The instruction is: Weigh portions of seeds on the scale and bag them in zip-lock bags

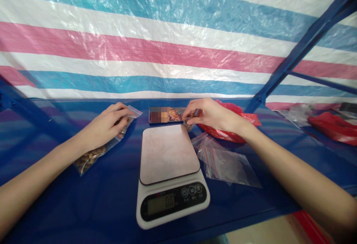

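My left hand (111, 123) is closed on a clear zip bag (92, 156) that holds brown, nut-like pieces. The bag lies on the blue surface, left of a white kitchen scale (169, 155) whose display reads 0.0. Behind the scale's far right corner, my right hand (202, 112) grips the rim of a small round cup (189, 126). Its fingers hide most of the cup's inside. Just beside that cup lies a phone (158, 115) with a lit screen, partly covered by the right fingers.
Several flat clear zip bags (225, 162) lie right of the scale. A red plastic bag (228, 134) sits behind them, under my right wrist. Another red bag (337, 127) is at the far right. A blue frame post (301, 47) and striped sheeting (139, 51) bound the back.
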### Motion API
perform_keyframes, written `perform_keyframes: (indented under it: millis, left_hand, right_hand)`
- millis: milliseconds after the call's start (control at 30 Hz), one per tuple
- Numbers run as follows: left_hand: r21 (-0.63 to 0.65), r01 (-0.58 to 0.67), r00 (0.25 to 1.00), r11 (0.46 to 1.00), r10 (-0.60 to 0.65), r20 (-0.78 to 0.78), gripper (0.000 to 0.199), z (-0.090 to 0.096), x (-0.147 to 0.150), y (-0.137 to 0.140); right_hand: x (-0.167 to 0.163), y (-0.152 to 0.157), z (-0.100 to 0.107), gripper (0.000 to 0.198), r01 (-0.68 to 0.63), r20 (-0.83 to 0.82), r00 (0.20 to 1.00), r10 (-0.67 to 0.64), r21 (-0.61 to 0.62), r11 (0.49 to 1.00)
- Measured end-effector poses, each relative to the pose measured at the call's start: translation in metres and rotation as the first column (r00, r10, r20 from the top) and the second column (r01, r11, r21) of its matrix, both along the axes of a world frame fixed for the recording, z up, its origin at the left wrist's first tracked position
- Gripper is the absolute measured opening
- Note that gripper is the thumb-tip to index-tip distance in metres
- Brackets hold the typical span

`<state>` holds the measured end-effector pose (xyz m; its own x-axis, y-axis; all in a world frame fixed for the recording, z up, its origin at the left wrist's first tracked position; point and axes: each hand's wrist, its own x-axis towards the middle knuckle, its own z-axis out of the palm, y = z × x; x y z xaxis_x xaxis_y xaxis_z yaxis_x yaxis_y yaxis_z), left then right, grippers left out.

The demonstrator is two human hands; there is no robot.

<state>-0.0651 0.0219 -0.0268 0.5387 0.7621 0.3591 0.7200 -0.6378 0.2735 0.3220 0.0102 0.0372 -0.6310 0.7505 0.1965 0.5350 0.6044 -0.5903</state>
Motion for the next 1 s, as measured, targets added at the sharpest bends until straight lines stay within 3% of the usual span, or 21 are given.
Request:
perform_keyframes:
  millis: [600, 767, 1000]
  left_hand:
    - [-0.017, 0.006, 1.000, 1.000, -0.005, 0.005, 0.040, 0.001, 0.000, -0.001]
    - [-0.011, 0.012, 1.000, 1.000, -0.012, 0.008, 0.041, 0.001, 0.000, 0.000]
    - [-0.040, -0.010, 1.000, 0.999, 0.010, 0.006, 0.042, 0.004, 0.002, -0.002]
  right_hand:
    - [0.001, 0.001, 0.008, 0.006, -0.081, 0.039, 0.996, 0.080, 0.036, 0.996]
    - [-0.002, 0.000, 0.010, 0.007, -0.067, 0.040, 0.997, 0.066, 0.037, 0.997]
    - [-0.011, 0.000, 0.004, 0.008, -0.013, -0.024, 1.000, 0.016, 0.130, 0.991]
